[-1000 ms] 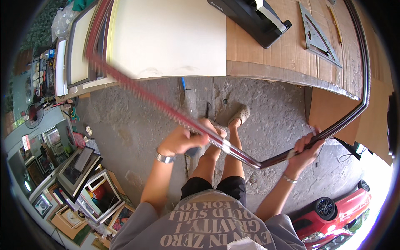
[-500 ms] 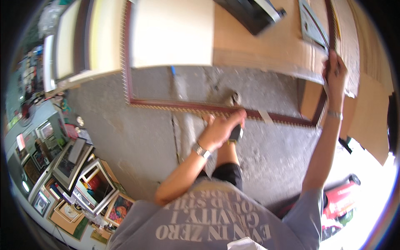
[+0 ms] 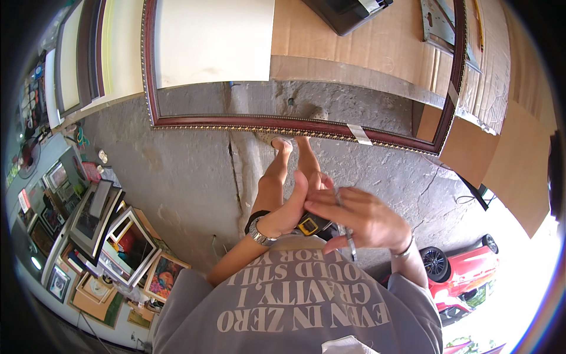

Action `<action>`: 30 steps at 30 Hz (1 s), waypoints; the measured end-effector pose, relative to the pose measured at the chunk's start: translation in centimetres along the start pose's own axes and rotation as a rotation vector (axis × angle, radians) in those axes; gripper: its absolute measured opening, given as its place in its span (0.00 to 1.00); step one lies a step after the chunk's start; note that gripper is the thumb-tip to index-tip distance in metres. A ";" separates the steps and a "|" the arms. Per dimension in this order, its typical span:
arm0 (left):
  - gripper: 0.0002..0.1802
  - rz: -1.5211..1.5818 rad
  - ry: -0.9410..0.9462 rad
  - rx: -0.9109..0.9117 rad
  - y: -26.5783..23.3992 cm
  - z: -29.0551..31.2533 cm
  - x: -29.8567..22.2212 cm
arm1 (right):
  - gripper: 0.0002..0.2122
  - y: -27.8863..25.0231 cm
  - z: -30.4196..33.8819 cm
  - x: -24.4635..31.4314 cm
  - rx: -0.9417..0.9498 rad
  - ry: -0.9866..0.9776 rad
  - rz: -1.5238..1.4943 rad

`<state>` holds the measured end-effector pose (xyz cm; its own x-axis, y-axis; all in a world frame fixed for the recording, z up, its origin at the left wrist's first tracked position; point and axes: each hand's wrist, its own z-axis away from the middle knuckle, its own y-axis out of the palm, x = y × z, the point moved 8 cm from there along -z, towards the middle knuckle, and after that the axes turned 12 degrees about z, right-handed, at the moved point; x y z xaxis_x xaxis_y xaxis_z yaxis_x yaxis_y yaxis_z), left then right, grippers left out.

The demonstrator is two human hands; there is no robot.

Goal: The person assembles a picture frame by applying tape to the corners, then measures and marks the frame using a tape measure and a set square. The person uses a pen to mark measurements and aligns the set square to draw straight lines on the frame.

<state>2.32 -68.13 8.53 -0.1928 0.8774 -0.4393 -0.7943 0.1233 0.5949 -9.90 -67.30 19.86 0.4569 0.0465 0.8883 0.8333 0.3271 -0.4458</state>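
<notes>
Short of the frame [image 3: 247, 123], left hand [image 3: 288, 212] around tape measure [image 3: 307, 226]; right hand [image 3: 371, 221] around slim tool [image 3: 350, 241]

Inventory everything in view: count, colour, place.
Table: one, brown, top
Frame: one, maroon, across table's edge
Tape strips: two, pale, on frame
Board: one, white, on table
Tape dispenser: one, black, on table
Triangle ruler: one, silver, table's right
Pencil: one, yellow, beside triangle ruler
Framed pictures: several, mixed, lower left
Fan: one, dark, left
Car: at least one, red, lower right
Tape measure: one, black-yellow, by left grip
Thin stick: one, grey, in right grip
Watch: one, silver, near left grip
Shirt: one, grey, bottom
Bare legs, grips: two each, centre
</notes>
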 end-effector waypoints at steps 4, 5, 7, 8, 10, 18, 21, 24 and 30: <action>0.51 0.258 -0.066 0.039 1.6 0.1 -0.2 | 0.27 -0.5 1.2 -0.2 -0.138 0.039 0.205; 0.47 0.191 -0.080 0.071 2.0 0.2 -0.4 | 0.27 -0.9 1.8 -0.4 -0.181 0.039 0.267; 0.35 0.053 -0.050 0.120 2.5 1.0 -0.8 | 0.28 -1.6 2.8 -0.7 -0.284 0.067 0.376; 0.29 0.114 -0.105 0.116 2.4 1.5 -0.4 | 0.28 -1.8 3.1 -0.8 -0.312 0.083 0.412; 0.19 0.216 -0.195 0.110 2.2 2.7 0.5 | 0.27 -1.5 3.4 -0.7 -0.316 0.078 0.418; 0.07 -0.104 -0.267 -0.022 -3.8 7.3 -5.8 | 0.22 -2.5 7.3 -1.8 -0.254 0.102 0.546; 0.07 -0.419 0.233 -0.566 -13.4 8.3 -17.6 | 0.24 -5.9 11.3 -4.5 -0.352 0.306 0.694; 0.11 -0.123 0.643 -0.612 -19.2 7.4 -23.7 | 0.25 -8.3 14.5 -6.1 -0.454 0.435 0.881; 0.14 -0.136 0.704 -0.612 -22.0 4.5 -23.8 | 0.23 -9.1 16.5 -7.4 -0.515 0.508 0.925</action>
<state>26.93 -89.65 8.94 -0.2211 0.3668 -0.9036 -0.9616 -0.2366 0.1393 -25.97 -55.06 19.20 0.9291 -0.3534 0.1085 0.0932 -0.0600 -0.9938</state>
